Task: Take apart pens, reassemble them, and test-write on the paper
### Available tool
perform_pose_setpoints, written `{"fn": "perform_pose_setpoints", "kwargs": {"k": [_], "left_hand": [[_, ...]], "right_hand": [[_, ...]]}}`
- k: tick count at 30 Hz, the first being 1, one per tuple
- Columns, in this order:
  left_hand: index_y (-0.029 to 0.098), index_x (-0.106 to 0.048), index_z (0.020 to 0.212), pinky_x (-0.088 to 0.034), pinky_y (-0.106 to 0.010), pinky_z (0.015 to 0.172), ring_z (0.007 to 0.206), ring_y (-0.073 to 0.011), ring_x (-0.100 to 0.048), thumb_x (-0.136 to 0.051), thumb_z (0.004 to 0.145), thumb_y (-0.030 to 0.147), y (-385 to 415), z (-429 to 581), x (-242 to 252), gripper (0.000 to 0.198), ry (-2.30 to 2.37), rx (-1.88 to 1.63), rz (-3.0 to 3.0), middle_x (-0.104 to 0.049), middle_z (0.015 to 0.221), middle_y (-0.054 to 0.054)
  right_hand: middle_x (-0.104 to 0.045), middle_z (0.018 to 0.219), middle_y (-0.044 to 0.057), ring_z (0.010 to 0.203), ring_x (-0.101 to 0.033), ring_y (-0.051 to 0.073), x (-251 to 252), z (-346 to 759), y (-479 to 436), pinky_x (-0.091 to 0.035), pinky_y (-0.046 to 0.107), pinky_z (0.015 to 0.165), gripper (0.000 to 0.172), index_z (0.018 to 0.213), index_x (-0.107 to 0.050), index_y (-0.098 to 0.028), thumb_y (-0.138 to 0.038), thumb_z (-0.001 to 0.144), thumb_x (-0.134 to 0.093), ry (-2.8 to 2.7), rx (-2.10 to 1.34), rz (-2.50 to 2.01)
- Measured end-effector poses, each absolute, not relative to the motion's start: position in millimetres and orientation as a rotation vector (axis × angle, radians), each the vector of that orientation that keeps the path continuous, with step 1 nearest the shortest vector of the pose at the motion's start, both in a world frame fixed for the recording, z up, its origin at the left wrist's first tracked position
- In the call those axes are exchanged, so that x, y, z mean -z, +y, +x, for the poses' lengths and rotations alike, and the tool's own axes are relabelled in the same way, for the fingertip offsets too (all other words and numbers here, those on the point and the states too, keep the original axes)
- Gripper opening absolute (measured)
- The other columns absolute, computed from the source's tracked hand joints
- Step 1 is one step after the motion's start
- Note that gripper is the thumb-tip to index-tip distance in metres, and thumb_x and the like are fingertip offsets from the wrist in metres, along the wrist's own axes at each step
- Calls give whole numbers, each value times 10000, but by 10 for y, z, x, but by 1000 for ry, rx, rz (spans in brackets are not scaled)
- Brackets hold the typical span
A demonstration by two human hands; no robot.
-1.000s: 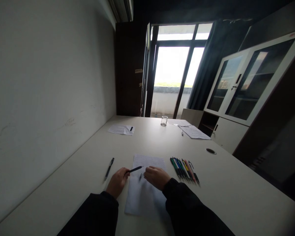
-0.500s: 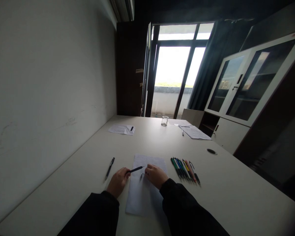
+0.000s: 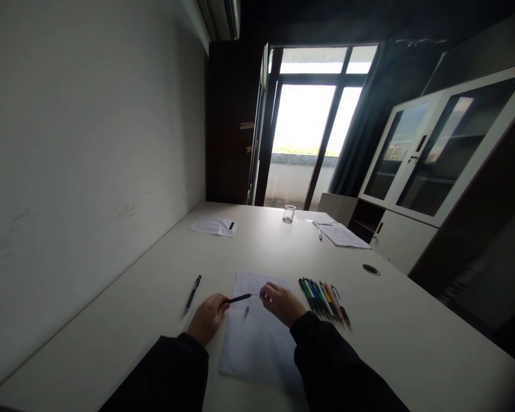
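Observation:
My left hand grips a black pen barrel, which points right above the sheet of paper. A thin, pale bit sticks out of the barrel's right end. Just right of that end is my right hand, its thumb and fingers pinched together. Whatever lies between those fingertips is too small to make out. On the paper below the barrel rests a small cone-shaped pen tip. The sheet has handwriting or print along its top part.
A dark pen lies left of the paper. To the right is a row of several coloured pens. Farther back are a glass jar, papers and a crumpled sheet. A cable hole sits at the right.
My right hand has moved a little to the right, away from the end of the pen barrel. The left hand keeps its hold in nearly the same place. The view has shifted slightly.

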State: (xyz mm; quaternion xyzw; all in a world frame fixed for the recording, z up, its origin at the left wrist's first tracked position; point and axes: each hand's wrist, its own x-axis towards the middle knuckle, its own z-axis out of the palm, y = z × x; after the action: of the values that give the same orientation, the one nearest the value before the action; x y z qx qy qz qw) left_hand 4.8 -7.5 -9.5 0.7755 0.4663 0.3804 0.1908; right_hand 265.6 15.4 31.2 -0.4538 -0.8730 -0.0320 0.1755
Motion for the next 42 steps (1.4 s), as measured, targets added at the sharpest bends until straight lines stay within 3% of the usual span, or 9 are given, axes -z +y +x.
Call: {"fn": "perform_pose_setpoints", "kwargs": {"k": [42], "left_hand": [[201,-623,941,-478,-324,784,857,-219,-612,-491,911,125,-37,46,184,156,1251,-1084,2269,-659,898,-58]], "right_hand": [[-641,858,40,760,-612,166,-591,2571,46,-499,267,659,97,890,-615,-173,-130,933,-540,-2691,402,-1075]]}}
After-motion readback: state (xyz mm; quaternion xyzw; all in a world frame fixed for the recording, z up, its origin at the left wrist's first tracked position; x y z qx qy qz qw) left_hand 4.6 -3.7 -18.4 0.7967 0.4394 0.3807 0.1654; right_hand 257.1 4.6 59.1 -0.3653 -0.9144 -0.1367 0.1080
